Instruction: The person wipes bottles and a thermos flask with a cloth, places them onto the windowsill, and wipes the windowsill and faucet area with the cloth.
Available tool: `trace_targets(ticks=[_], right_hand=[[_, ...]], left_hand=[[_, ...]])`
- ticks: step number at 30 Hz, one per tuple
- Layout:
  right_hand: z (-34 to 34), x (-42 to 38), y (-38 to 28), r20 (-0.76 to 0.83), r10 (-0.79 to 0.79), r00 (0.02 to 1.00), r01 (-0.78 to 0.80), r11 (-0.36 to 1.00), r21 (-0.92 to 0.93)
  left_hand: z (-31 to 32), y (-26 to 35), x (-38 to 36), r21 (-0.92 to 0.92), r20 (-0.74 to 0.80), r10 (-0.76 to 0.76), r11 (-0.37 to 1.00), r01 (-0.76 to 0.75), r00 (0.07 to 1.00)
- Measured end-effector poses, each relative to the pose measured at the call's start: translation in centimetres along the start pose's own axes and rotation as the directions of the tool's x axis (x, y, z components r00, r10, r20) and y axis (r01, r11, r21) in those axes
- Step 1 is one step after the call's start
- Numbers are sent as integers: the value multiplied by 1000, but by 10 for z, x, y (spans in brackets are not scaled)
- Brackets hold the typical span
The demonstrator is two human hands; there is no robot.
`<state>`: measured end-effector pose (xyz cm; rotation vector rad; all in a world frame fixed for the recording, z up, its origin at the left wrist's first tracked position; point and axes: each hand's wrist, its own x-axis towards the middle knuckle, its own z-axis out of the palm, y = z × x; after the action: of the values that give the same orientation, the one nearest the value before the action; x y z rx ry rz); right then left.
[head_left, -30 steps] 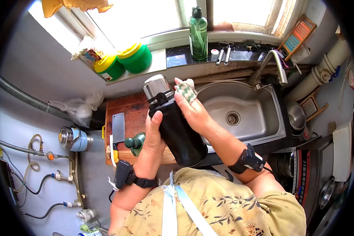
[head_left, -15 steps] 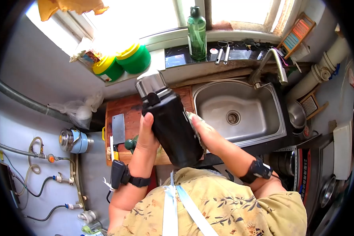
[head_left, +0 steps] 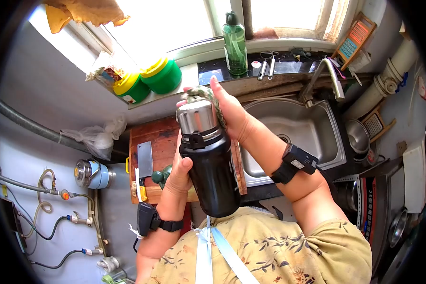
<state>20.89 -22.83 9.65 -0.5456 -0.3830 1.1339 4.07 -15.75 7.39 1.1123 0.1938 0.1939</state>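
Observation:
A black thermos flask (head_left: 212, 175) with a shiny steel cap (head_left: 196, 117) is held up before my chest, tilted slightly. My left hand (head_left: 179, 173) grips the flask's left side, thumb toward me, its other fingers mostly hidden behind. My right hand (head_left: 231, 111) is at the cap's upper right, pressing a patterned greenish cloth (head_left: 201, 93) around the top and side of the cap. Most of the right fingers are covered by the cap and cloth. Below the flask lies a wooden cutting board (head_left: 158, 132) with a cleaver (head_left: 145, 158) on it.
A steel sink (head_left: 265, 142) with a tap (head_left: 333, 80) lies to the right. On the sill stand a green bottle (head_left: 235, 47) and two green tubs with yellow lids (head_left: 162, 75). A knife with a yellow handle (head_left: 142, 190) rests by the board's left edge.
My right hand has moved with the cloth from the flask's side up to its cap. The flask has shifted slightly right and down and stands more upright; my left hand still holds it.

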Motion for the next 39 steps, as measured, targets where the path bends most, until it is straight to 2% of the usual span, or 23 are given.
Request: trace_targets(ticks=[1, 3, 5, 7, 9, 11, 13, 14, 15, 17, 18, 19, 21, 25, 27, 29, 32, 33, 34, 35, 36, 38, 39], right_hand=[[8, -1, -6, 130, 50, 990, -48, 999, -14], [17, -3, -11, 119, 72, 990, -64, 995, -72], [12, 2, -10, 48, 51, 998, -36, 965, -261], [8, 2, -7, 17, 20, 1000, -14, 957, -291], [7, -4, -4, -141, -8, 990, -34, 955, -294], [3, -10, 4, -170, -41, 985, -20, 939, -344], [4, -20, 15, -109, -384, 917, 260, 783, -565], [-11, -17, 29, -34, -449, 893, 361, 758, -544], [-7, -23, 32, -31, -445, 895, 358, 758, -545], [5, -37, 40, -97, -563, 821, 396, 684, -613], [4, -40, 43, -35, -635, 772, 440, 573, -692], [2, -42, 48, -32, -631, 775, 438, 573, -693], [0, -47, 58, 84, -749, 657, 496, 346, -796], [8, -70, 66, 166, -751, 639, 471, 211, -857], [4, -89, 75, 289, -637, 715, 386, 16, -922], [-2, -108, 88, 263, -552, 791, 315, -2, -949], [-32, -127, 105, 189, -497, 847, 341, 233, -911], [-40, -135, 107, -4, -416, 910, 191, 425, -885], [-58, -134, 112, -66, -387, 920, 166, 536, -828], [-73, -132, 116, -127, -355, 926, 140, 637, -758], [-72, -127, 108, -133, -365, 922, 144, 638, -757], [-63, -114, 87, -275, -215, 937, 129, 946, -299], [-59, -110, 84, -279, -220, 935, 134, 946, -295]], left_hand=[[-1, 0, 0, -18, 11, -7, 1000, 7, 1000], [-2, -1, 1, -29, 27, -5, 1000, 6, 1000], [-1, -1, 5, -25, 36, 0, 1000, 1, 999], [5, 3, 7, -7, -3, -2, 1000, 2, 1000], [8, 3, 9, -14, -12, 14, 1000, -14, 1000], [5, -1, 14, 36, -85, 139, 990, -136, 987], [-1, 3, 18, 25, -73, 128, 992, -127, 989], [-1, 3, 20, 39, -101, 150, 988, -146, 984], [-1, 2, 21, 52, -131, 171, 985, -165, 977], [5, 5, 21, 83, -185, 184, 982, -171, 965], [7, 6, 21, 115, -231, 193, 979, -170, 954], [8, 6, 22, 113, -236, 196, 978, -173, 952], [10, 4, 24, 132, -270, 222, 972, -192, 937], [0, -2, 29, 174, -292, 322, 944, -281, 901], [-5, 3, 29, 63, -336, 318, 947, -315, 887], [-6, 19, 27, 62, -348, 358, 931, -360, 866], [-22, 28, 22, 146, -312, 420, 907, -394, 852], [-30, 27, 20, 198, -309, 435, 899, -390, 846], [-34, 28, 18, 200, -307, 435, 899, -389, 847], [-38, 28, 15, -6, -309, 359, 925, -379, 881], [-39, 28, 14, -211, -290, 281, 914, -347, 915], [-38, 31, 9, -264, -246, 280, 902, -342, 928], [-38, 33, 7, -296, -206, 267, 900, -320, 941]])
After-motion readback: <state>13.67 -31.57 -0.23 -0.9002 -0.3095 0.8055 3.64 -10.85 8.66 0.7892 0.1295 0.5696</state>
